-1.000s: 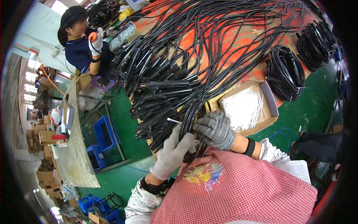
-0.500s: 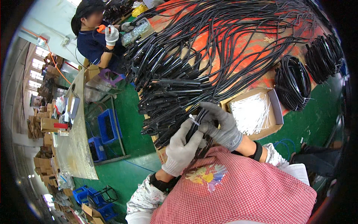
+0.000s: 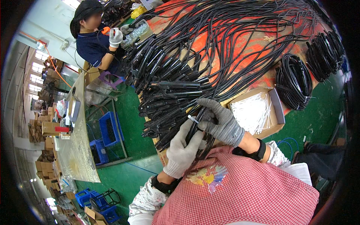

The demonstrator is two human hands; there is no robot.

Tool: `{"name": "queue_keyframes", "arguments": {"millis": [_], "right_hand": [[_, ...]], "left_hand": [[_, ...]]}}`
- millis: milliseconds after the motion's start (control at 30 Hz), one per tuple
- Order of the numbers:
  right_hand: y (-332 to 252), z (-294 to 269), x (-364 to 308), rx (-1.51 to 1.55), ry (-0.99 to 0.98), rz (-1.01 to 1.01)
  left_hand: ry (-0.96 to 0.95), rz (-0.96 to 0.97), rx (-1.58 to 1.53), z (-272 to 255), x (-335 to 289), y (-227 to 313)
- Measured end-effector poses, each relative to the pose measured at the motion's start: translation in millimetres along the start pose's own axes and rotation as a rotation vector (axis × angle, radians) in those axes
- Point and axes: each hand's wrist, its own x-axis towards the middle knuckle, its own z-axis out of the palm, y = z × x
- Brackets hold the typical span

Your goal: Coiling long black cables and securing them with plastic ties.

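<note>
My left hand (image 3: 182,149), in a pale knit glove, is closed around a bundle of black cables (image 3: 192,131) close in front of my apron. A white cable tie (image 3: 192,119) crosses the bundle just above the left fingers. In a darker grey glove, my right hand (image 3: 226,126) curls around the same cables from the right, its thumb close to the tie. Whether the right fingers also pinch the tie's tail cannot be made out. Beyond my hands lie many black cable assemblies with thick, glossy ends (image 3: 176,85), their long leads (image 3: 240,56) running to the upper right.
An open cardboard box of white cable ties (image 3: 279,112) sits right of my hands. Coiled black cable bundles (image 3: 294,82) lie along the table's right edge. Across the table, a gloved co-worker (image 3: 93,48) holds something orange beside a clear tub (image 3: 140,32). Blue crates (image 3: 111,129) stand at left.
The right hand's fingers have shifted slightly up and left, with the index finger extended more over the cables. The left hand keeps its grip, and the tie stays around the bundle.
</note>
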Motion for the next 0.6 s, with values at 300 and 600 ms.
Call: {"name": "queue_keyframes", "arguments": {"millis": [300,600], "right_hand": [[0.1,1.2,2.6,0.074,0.069,0.005],[7.6,-3.9,-4.7,0.068,-0.005,-0.107]], "left_hand": [[-0.008,0.055,0.022,2.0,-2.2,-5.8],[0.021,0.031,0.026,1.6,-1.2,-2.3]]}}
